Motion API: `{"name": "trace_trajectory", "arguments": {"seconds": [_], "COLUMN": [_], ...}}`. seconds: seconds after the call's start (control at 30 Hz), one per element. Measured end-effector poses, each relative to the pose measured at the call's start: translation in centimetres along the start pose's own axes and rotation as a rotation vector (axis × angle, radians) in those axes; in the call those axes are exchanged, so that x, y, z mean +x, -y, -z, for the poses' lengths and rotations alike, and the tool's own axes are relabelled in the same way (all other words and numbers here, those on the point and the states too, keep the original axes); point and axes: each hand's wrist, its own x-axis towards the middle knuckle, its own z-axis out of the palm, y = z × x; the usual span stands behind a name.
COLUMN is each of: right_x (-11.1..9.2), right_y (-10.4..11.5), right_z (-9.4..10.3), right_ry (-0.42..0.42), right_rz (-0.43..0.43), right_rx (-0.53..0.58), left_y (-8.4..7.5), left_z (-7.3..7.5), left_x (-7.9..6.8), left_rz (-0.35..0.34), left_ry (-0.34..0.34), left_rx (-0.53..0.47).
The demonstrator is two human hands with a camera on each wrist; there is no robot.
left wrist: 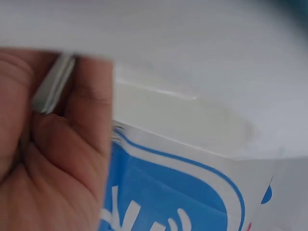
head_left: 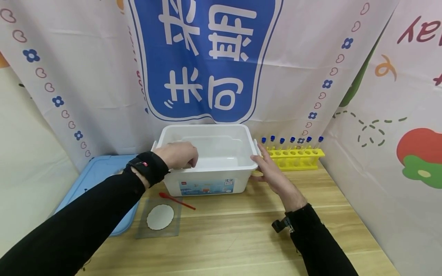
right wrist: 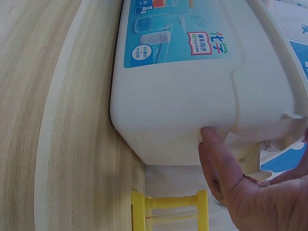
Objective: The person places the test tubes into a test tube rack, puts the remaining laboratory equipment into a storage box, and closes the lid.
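A white plastic storage box [head_left: 203, 168] with a blue label stands against the back cloth. My left hand [head_left: 179, 154] reaches over its near left rim, fingers curled. In the left wrist view, those fingers hold a thin silver metal piece [left wrist: 54, 86]; most of it is hidden, so its kind cannot be told. At the box's right end, my right hand [head_left: 272, 174] grips the rim corner beside the side handle. The right wrist view shows a fingertip [right wrist: 209, 134] of that hand against the outer wall.
A yellow rack [head_left: 293, 159] of blue-capped tubes stands right of the box. In front lie a red plastic spoon [head_left: 177, 201] and a white round disc [head_left: 160, 217] on a clear square sheet [head_left: 143, 229]. A blue lid [head_left: 121, 226] lies left, partly beneath my left arm.
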Motion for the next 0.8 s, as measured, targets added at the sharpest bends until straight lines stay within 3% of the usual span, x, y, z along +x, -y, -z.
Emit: {"name": "trace_trajectory", "arguments": {"seconds": [0.17,0.27,0.53,0.8], "right_x": [0.1,0.1,0.0,0.0], "right_y": [0.1,0.2,0.1,0.1], "right_z": [-0.1,-0.2,-0.2,-0.1], "right_ry": [-0.003,-0.003,-0.009,-0.004], "right_rz": [-0.002,-0.002,-0.015,-0.011], "right_rx": [0.0,-0.001,-0.002,-0.001], "left_y": [-0.5,-0.9,-0.9,0.5], "left_z": [0.7,0.9,-0.2,-0.2], "left_x": [-1.5,-2.1,-1.5,-1.2], "left_rz": [0.092,0.13,0.076,0.055], "left_ry": [0.015,-0.01,-0.094,0.012], "left_rx": [0.031,0.023,-0.025,-0.073]}}
